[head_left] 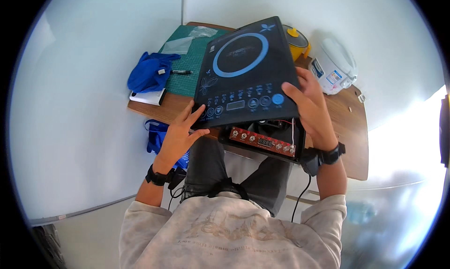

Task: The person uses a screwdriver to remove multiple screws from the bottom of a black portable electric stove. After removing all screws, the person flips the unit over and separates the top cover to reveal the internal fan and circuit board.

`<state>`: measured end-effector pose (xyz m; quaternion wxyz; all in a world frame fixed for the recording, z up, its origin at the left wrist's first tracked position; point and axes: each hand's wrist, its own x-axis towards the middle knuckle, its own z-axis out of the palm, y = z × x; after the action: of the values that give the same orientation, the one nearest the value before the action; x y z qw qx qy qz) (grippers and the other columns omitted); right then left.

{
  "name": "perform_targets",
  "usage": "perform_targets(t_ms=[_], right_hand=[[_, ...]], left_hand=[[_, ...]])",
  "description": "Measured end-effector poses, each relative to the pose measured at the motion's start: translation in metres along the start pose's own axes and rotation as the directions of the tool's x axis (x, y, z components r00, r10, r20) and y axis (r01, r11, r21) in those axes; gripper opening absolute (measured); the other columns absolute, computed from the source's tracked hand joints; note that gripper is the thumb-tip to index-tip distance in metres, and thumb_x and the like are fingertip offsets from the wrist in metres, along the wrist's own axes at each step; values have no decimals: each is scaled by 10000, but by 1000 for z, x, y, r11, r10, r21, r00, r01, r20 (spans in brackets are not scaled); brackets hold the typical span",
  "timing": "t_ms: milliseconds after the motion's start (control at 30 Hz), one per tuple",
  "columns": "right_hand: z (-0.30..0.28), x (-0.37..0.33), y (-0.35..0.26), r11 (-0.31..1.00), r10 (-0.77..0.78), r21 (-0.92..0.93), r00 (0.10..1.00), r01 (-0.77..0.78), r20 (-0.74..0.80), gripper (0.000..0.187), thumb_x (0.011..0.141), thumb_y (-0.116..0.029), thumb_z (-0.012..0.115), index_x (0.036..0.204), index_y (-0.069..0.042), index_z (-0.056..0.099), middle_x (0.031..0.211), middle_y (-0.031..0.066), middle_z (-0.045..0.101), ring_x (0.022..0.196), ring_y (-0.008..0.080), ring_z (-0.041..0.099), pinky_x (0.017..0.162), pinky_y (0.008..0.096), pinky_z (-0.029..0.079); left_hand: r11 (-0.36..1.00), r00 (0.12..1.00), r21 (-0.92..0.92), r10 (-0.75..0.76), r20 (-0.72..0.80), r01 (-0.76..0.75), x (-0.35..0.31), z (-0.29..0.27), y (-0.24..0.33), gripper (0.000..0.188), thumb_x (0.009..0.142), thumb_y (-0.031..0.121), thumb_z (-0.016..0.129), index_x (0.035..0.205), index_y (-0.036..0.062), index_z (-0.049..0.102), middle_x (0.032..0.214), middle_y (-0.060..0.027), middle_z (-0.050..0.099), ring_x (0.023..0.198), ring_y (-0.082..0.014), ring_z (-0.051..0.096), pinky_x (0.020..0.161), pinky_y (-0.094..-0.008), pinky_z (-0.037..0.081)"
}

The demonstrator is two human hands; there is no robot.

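Between my hands is the black glass top panel (281, 53) of an induction cooker, tilted, with a blue ring and a row of touch symbols. My left hand (180, 131) is closed on its near left corner, fingers on the face and thumb at the lower edge. At the right edge, my right hand (309, 103) grips the panel, thumb on top. Below the panel's near edge shows the open cooker base (281, 155), with a red circuit board (262, 141) carrying a small display. Thin red and white wires rise near its right side. Most of the base's inside is hidden.
On the wooden table (349, 128) lies a green cutting mat (185, 79) with plastic bags (178, 46), a pen (182, 72) and a blue cloth bag (151, 72). A yellow pot (296, 42) and a white rice cooker (333, 63) stand at the back right. Another blue bag (157, 135) hangs below the left edge.
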<state>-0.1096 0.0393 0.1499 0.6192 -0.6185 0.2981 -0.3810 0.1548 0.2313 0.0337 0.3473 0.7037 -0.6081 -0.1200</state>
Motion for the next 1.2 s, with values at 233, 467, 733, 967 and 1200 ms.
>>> perform_targets(t_ms=[233, 467, 733, 967, 1200], right_hand=[[85, 74, 2, 977, -129, -150, 977, 155, 168, 570, 901, -118, 675, 1325, 161, 417, 1204, 215, 596, 1127, 225, 588, 969, 336, 488], [178, 116, -19, 966, -119, -178, 936, 186, 330, 580, 890, -171, 678, 1151, 241, 363, 905, 190, 629, 739, 217, 672, 581, 325, 577], [262, 117, -32, 970, -32, -189, 854, 151, 519, 603, 900, -366, 712, 1213, 99, 491, 1039, 171, 695, 778, 215, 708, 633, 343, 608], [245, 77, -10, 864, -108, -249, 645, 437, 757, 704, 890, -319, 705, 1460, 18, 468, 1187, 226, 665, 936, 279, 703, 808, 354, 566], [157, 35, -21, 820, 13, -355, 606, 448, 795, 618, 954, -262, 698, 1486, -70, 450, 1241, 175, 651, 901, 213, 717, 804, 311, 546]], left_hand=[[995, 964, 97, 32, -262, -7, -6, 13, -41, 551, 957, 117, 684, 1480, 97, 513, 1334, -258, 630, 1147, -437, 647, 952, -444, 545], [990, 920, 115, -34, -390, 86, 2, 1, -64, 527, 945, 28, 612, 1440, -14, 436, 1085, -306, 679, 972, -474, 684, 818, -482, 568], [954, 800, 56, -215, -560, 296, 11, 3, -89, 542, 925, 13, 585, 1417, -82, 377, 934, -333, 675, 858, -506, 671, 732, -526, 543], [968, 707, -111, -242, -665, 227, 10, -10, -116, 531, 929, 43, 540, 1429, -44, 383, 1002, -356, 672, 939, -540, 644, 788, -559, 518], [967, 711, -83, -235, -663, 242, 22, -15, -138, 581, 899, 41, 572, 1454, -23, 412, 1122, -351, 670, 1048, -534, 634, 868, -544, 520]])
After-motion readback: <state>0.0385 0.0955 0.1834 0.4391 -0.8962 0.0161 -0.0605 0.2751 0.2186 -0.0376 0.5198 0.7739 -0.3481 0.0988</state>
